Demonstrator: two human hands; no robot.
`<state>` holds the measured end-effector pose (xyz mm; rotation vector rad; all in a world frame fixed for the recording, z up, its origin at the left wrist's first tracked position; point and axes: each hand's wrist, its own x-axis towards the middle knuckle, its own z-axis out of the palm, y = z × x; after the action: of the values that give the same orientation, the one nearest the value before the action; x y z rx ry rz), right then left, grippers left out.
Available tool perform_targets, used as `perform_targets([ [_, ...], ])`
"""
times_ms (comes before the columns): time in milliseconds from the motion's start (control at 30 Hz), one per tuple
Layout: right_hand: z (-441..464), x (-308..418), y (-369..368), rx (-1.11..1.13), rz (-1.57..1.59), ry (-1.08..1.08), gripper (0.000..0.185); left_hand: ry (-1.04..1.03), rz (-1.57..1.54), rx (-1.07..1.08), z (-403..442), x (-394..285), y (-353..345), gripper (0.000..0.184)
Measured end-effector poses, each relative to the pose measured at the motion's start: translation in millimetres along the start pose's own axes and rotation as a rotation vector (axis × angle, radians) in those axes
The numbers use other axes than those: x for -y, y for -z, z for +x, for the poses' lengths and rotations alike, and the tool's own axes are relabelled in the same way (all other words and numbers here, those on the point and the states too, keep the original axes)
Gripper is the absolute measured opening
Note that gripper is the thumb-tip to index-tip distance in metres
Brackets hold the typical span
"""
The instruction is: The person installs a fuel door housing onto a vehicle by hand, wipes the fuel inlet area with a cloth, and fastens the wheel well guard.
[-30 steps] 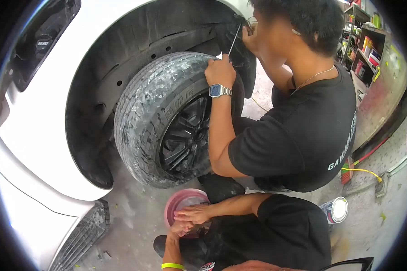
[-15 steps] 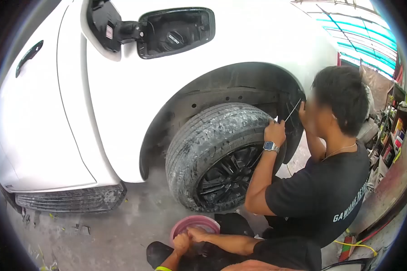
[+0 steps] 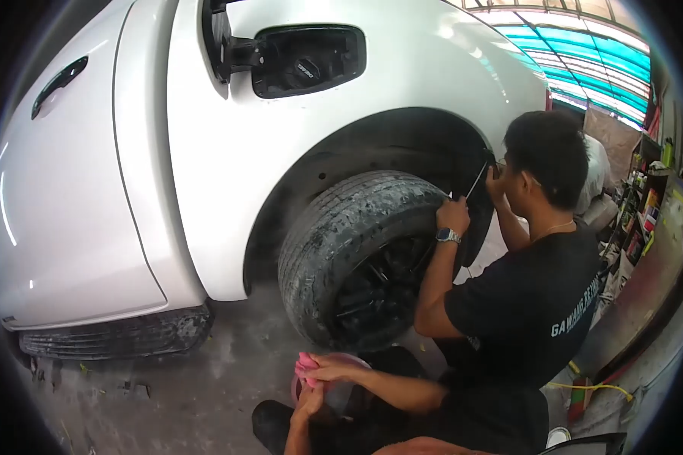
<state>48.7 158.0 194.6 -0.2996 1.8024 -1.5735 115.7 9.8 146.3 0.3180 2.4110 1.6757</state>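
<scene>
A crumpled pink cloth [image 3: 306,365] is bunched between my two hands above a pink basin [image 3: 294,387] on the floor. My right hand [image 3: 332,370] reaches in from the right and closes over the cloth. Just below it, my left hand [image 3: 310,399] comes up from the bottom edge and grips the cloth's lower part, its fingers partly hidden. The basin stands between my legs, largely covered by my hands and forearms.
A white vehicle [image 3: 212,189] with an open fuel flap [image 3: 218,45] fills the left. Its dusty wheel [image 3: 357,258] stands ahead. Close on my right, a co-worker [image 3: 539,265] holds a thin metal rod [image 3: 477,179] at the wheel arch. Cluttered shelves [image 3: 649,205] line the right.
My hands have risen from inside the basin, and the pink cloth now shows between them. The view has shifted slightly. The co-worker still holds the rod at the wheel arch.
</scene>
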Motion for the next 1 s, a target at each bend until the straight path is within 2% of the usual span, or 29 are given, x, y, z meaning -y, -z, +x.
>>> perform_targets([
  [33,-28,47,-19,-0.146,-0.323,-0.006,0.075,0.001,0.006,0.012,4,6,1,0.078],
  [67,-43,70,-31,-0.292,-0.646,-0.015,0.077,-0.123,0.064,-0.025,15,15,2,0.084],
  [100,-17,38,-32,-0.455,-0.573,0.026,0.077,-0.250,0.121,-0.062,20,15,5,0.091],
  [133,8,8,-34,-0.614,-0.496,0.079,0.078,-0.251,0.126,-0.053,19,15,8,0.091],
  [200,16,4,-42,-0.885,-0.540,0.461,0.066,-0.362,0.114,-0.118,12,-19,17,0.093],
  [233,8,13,-41,-0.885,-0.543,0.464,0.066,-0.420,0.108,-0.156,10,-40,24,0.095],
  [300,-9,52,-36,-1.015,-0.229,0.561,0.046,-0.539,0.107,-0.239,8,-66,38,0.098],
  [333,-17,76,-32,-1.066,-0.141,0.646,0.046,-0.543,0.113,-0.245,7,-67,41,0.098],
  [400,-40,150,-18,-1.190,-0.085,0.962,0.046,-0.547,-0.013,-0.367,-1,-63,43,0.109],
  [433,-54,193,-10,-1.245,-0.114,1.160,0.047,-0.420,-0.077,-0.412,-4,-62,39,0.107],
  [467,-69,238,-2,-1.304,-0.188,1.357,0.047,-0.416,-0.077,-0.411,3,-35,33,0.107],
  [500,-85,284,8,-1.374,-0.305,1.543,0.048,-0.207,0.136,-0.343,17,9,22,0.103],
  [533,-101,327,19,-1.489,-0.488,1.647,0.044,0.003,0.346,-0.275,31,51,13,0.098],
  [567,-117,369,30,-1.624,-0.666,1.744,0.041,0.006,0.345,-0.284,36,70,5,0.098],
  [600,-123,408,39,-1.711,-0.749,1.870,0.039,0.099,0.532,-0.207,36,83,-5,0.092],
  [633,-128,447,58,-1.660,-0.857,1.944,0.043,0.192,0.716,-0.125,38,98,-13,0.087],
  [667,-130,483,74,-1.631,-1.035,1.997,0.045,0.193,0.711,-0.134,43,118,-21,0.087],
  [700,-128,514,94,-1.645,-1.232,1.980,0.045,0.218,0.703,-0.112,48,140,-30,0.085],
  [733,-127,530,98,-1.633,-1.231,1.986,0.045,0.244,0.695,-0.088,48,155,-36,0.084],
  [800,-124,565,98,-1.416,-1.629,1.855,0.035,0.244,0.672,-0.141,43,154,-44,0.082],
  [833,-113,584,106,-1.402,-1.628,1.872,0.035,0.247,0.665,-0.182,41,151,-45,0.081],
  [900,-86,612,131,-1.280,-2.052,1.855,0.042,0.278,0.682,-0.204,37,140,-44,0.075],
  [933,-88,614,125,-1.275,-2.055,1.859,0.042,0.307,0.703,-0.206,39,137,-47,0.071],
  [1000,-101,615,114,-1.196,-1.928,1.368,0.036,0.304,0.785,-0.208,39,139,-48,0.064],
])
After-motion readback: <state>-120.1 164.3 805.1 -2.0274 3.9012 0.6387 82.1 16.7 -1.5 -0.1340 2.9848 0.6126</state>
